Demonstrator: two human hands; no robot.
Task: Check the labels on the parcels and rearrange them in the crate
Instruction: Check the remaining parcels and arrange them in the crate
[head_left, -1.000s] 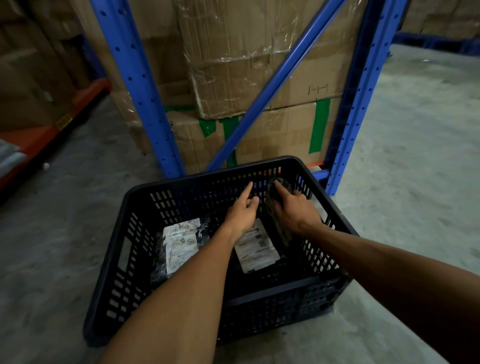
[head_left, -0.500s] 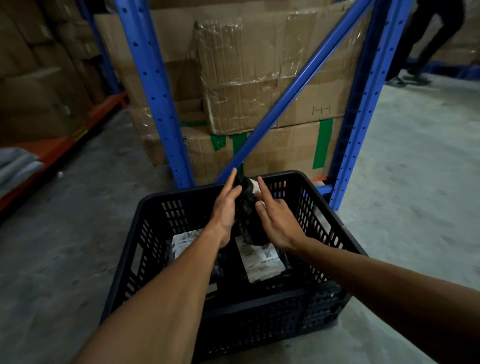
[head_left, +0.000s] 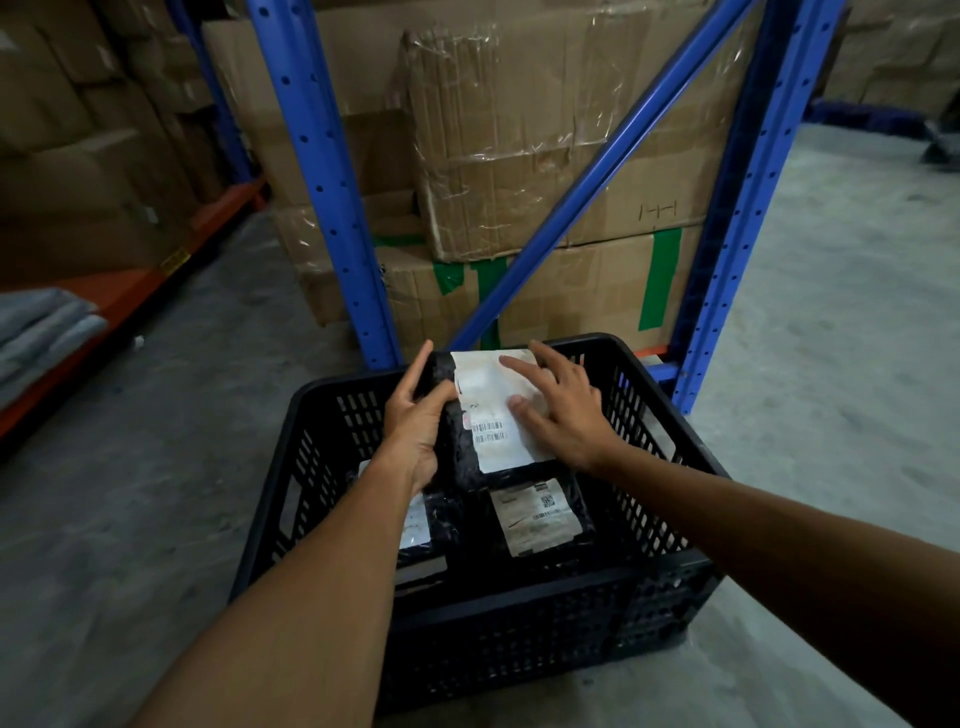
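Observation:
A black slotted plastic crate (head_left: 670, 566) stands on the concrete floor. Above its far half I hold a black parcel (head_left: 470, 457) with a white label (head_left: 491, 410) facing me, barcodes showing. My left hand (head_left: 415, 421) grips the parcel's left edge. My right hand (head_left: 563, 410) lies flat on the right side of the label, fingers spread. Inside the crate, a second black parcel with a label (head_left: 535, 517) lies at the right. A third labelled parcel (head_left: 418, 525) at the left is partly hidden by my left forearm.
A blue rack upright (head_left: 322, 176) and a diagonal brace (head_left: 597, 171) rise just behind the crate, with stacked cardboard boxes (head_left: 519, 156) behind them. Another blue upright (head_left: 748, 197) stands at the right. An orange shelf beam (head_left: 135, 291) with grey folded cloth (head_left: 36, 327) runs along the left.
Both hands lifted the black parcel from the crate's far side and turned it, so its white label now faces me. The view has tilted upward.

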